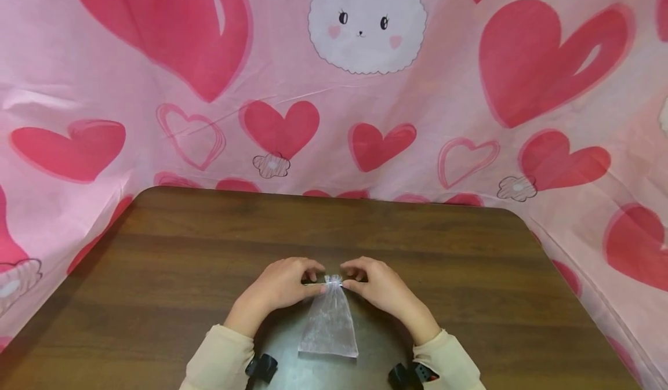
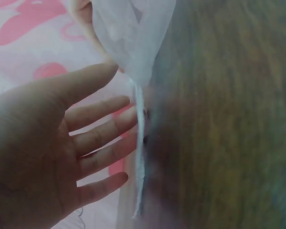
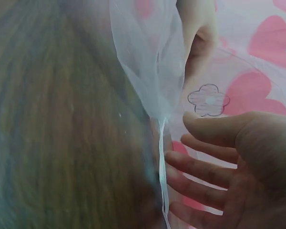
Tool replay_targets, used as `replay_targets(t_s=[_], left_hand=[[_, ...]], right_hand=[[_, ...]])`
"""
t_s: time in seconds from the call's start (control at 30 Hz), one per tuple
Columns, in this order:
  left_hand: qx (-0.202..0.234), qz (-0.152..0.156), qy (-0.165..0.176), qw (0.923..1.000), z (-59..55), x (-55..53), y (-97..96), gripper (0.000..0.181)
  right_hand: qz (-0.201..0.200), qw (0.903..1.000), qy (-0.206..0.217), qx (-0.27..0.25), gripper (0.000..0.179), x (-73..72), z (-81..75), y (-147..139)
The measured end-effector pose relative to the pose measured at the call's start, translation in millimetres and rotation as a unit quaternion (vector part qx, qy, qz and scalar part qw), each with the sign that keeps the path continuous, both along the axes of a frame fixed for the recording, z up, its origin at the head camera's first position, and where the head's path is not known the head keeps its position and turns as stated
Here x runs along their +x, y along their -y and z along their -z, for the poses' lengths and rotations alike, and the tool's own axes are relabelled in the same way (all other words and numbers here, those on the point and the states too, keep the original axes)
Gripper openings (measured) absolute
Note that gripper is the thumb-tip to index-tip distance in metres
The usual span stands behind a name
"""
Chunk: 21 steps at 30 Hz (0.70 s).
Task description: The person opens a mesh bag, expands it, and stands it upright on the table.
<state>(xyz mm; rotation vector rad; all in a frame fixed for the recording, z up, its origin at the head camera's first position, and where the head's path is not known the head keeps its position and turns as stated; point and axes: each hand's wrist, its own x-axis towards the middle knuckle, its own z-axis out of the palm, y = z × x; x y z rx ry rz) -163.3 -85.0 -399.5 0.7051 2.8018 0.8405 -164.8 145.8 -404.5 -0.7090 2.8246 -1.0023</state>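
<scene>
A sheer white drawstring pouch (image 1: 330, 326) lies flat on the table, its neck bunched at the far end and its wide bottom toward me. My left hand (image 1: 282, 284) is at the left of the neck, thumb tip against or very near it. Opposite, my right hand (image 1: 383, 285) has its thumb at the neck's right side. In the left wrist view the fingers are spread beside a white drawcord (image 2: 140, 148), not curled round it. The right wrist view shows a paired cord (image 3: 163, 171) hanging past relaxed fingers. Whether the thumbs touch the fabric is hard to tell.
The brown wooden table (image 1: 182, 245) has rounded far corners. Behind it hangs a pink cloth (image 1: 323, 175) printed with hearts. Black wrist devices (image 1: 268, 368) sit at both cuffs, near the pouch's lower end.
</scene>
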Motion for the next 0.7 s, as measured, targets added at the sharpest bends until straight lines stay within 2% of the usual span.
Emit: replay_targets(t_s=[0.27, 0.37, 0.53, 0.7], left_hand=[[-0.007, 0.022, 0.006, 0.9997, 1.8, 7.7, -5.7, 0.033], [-0.016, 0.025, -0.005, 0.9995, 3.3, 9.6, -8.0, 0.026], [-0.026, 0.030, -0.027, 0.9989, 3.1, 8.1, -8.8, 0.016], [-0.018, 0.030, -0.015, 0.9993, 1.1, 5.3, -7.6, 0.014]], right_hand=[[-0.018, 0.9993, 0.013, 0.030, 0.026, 6.0, 4.3, 5.6], [-0.022, 0.9989, 0.009, 0.039, 0.021, 9.0, 4.8, 7.8], [-0.020, 0.9983, -0.003, 0.054, 0.012, 9.9, 4.7, 10.6], [-0.020, 0.9979, -0.013, 0.060, 0.014, 8.4, 2.9, 10.1]])
